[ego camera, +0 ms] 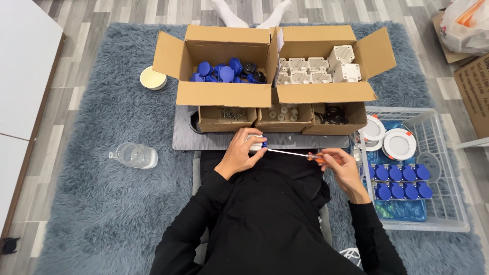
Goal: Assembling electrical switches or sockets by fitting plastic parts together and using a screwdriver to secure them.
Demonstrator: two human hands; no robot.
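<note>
Clamped around a small white-and-blue socket housing (256,143) with the left hand (240,153), fingers curled over its top, just off the near edge of the grey board (183,133) on the lap; closed likewise with the right hand (340,164) on the orange handle of a screwdriver (293,153), shaft lying level and tip meeting the housing's right side

Looks like mid-fastening: a screw being driven into the held piece, though the screw itself too small to make out. Calls next, as a judgement, for keeping the tip seated and the shaft in line with the screw while turning, housing held steady against the twist

Along the board's far edge, three small open cartons: screws (226,114) at the left, pale small parts (283,113) in the middle, black pieces (330,114) at the right. Behind them, two larger boxes on the shaggy blue rug (102,203): blue caps (224,71) in the left, white housings (316,69) in the right

Beside the right forearm, a white wire basket (448,203) with two rows of finished blue-lidded units (400,181) and round white discs (399,143) at its far end. Well off to the left, a clear water bottle (134,155) lying on its side and a pale round tub (153,78) near the left box's corner
</note>
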